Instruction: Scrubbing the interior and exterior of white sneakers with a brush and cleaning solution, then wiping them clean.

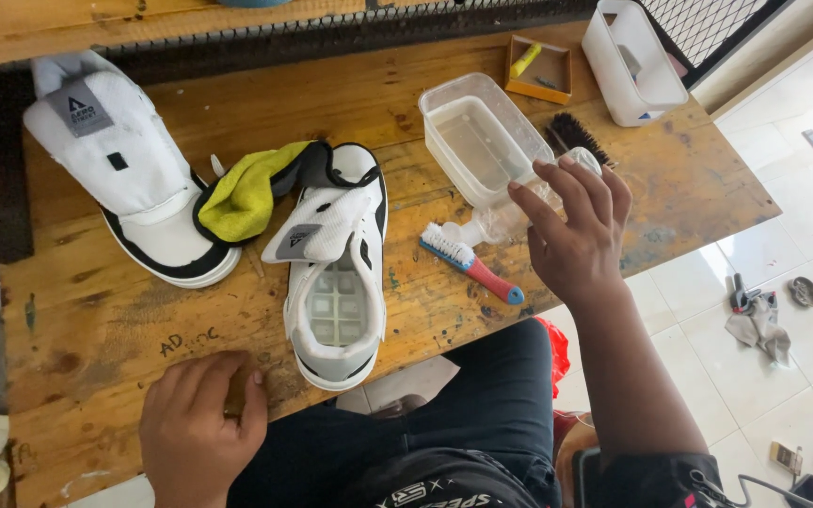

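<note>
Right hand (571,230) grasps a clear plastic bottle (510,218) lying tilted on the wooden surface (105,320), white cap toward a red-handled brush (470,262) just left of it, while left hand (201,428) rests loosely curled, holding nothing.

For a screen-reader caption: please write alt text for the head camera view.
A person's right hand grips a clear plastic bottle on a wooden table, while the left hand rests at its edge. Two white shoes, a yellow cloth and a brush lie nearby.

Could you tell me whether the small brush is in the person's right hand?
No, the small brush lies on the wooden table beside the right hand.
</note>
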